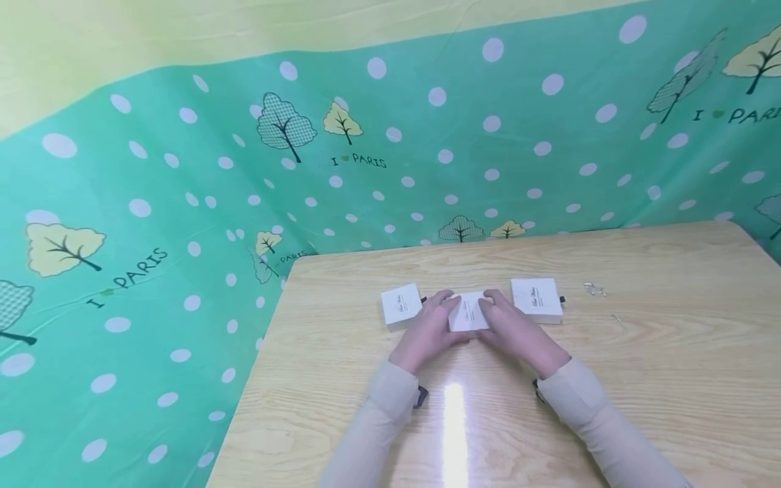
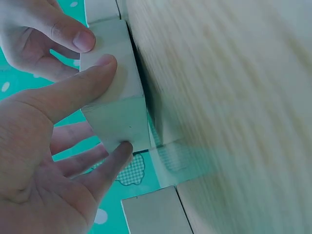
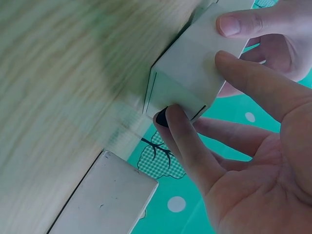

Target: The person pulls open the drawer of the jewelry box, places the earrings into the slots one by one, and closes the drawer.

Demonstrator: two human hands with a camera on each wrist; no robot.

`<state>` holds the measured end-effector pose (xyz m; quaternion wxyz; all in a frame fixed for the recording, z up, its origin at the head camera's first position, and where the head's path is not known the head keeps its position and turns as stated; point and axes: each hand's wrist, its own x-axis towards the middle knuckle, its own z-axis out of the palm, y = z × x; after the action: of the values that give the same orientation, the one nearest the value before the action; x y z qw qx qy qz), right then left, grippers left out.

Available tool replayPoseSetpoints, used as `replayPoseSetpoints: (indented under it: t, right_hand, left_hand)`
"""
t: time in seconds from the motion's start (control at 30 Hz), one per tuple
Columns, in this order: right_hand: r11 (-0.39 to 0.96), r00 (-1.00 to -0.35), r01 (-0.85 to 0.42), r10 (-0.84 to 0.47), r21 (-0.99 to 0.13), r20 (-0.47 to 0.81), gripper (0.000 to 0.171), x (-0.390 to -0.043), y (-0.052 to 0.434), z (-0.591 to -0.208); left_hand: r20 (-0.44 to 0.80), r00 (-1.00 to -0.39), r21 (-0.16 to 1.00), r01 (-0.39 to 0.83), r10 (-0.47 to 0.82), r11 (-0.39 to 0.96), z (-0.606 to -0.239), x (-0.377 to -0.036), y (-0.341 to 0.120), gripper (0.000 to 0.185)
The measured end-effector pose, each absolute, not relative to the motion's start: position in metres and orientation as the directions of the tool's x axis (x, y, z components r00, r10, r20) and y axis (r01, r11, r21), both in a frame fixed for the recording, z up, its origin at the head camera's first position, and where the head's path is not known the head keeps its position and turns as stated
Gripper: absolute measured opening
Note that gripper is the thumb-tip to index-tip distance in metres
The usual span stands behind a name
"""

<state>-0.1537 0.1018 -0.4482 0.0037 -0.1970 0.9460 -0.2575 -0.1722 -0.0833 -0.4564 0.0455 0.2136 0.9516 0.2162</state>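
Observation:
Between both hands is a small white box (image 1: 468, 313) with dark lettering on its top, a drawer-style jewelry box. My left hand (image 1: 430, 329) grips its left end, thumb (image 2: 92, 85) on the near side and a fingertip on the end face. From the other end my right hand (image 1: 517, 331) holds it, thumb on the near side. In the right wrist view, two right fingers are at the black pull tab (image 3: 162, 118) on the end face. The box appears closed, its underside at the tabletop.
A matching white box (image 1: 401, 305) stands to the left and another white box (image 1: 536, 298) to the right, each with a black tab. Farther right lie a small pile of shiny jewelry (image 1: 594, 289) and a tiny piece (image 1: 617, 318) on the wooden table (image 1: 671, 379).

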Motion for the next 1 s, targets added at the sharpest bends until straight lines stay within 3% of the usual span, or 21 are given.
replayPoseSetpoints:
  t: [0.37,1.0]
  right_hand:
    - [0.788,-0.916,-0.378,-0.394,-0.485,0.074,0.054,-0.139,0.105,-0.444]
    - [0.775,-0.894,-0.432,-0.436,-0.461,0.105,0.055,-0.120,0.111,-0.439]
  left_hand:
    - [0.000,-0.892,0.414,0.411,0.451,0.812,-0.454,-0.157,-0.087,0.076]
    - [0.035,-0.846,0.283,0.519,0.532,0.807,-0.455,-0.138,-0.089,0.075]
